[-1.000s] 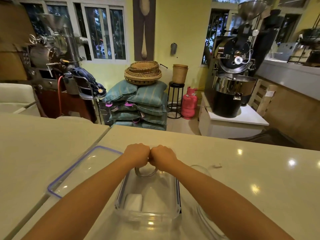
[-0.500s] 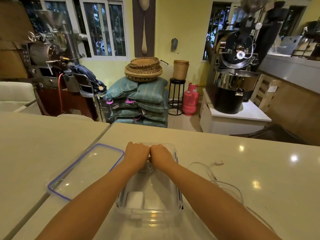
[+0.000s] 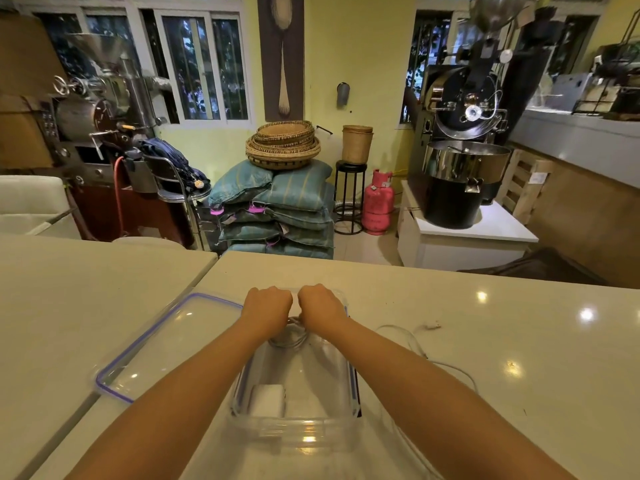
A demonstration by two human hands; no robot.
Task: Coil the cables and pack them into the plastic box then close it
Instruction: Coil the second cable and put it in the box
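Clear plastic box (image 3: 294, 424) sits on the counter (image 3: 485, 341); above its far end, the left hand (image 3: 268, 304) and right hand (image 3: 320, 304), both fisted, grip a coiled cable (image 3: 289, 336).

Bare forearms, left hand (image 3: 268, 304), right hand (image 3: 320, 304)

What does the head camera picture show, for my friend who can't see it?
Two hands, left hand and right hand, press a coiled cable into a clear plastic box. Its lid lies left; a loose white cable lies right.
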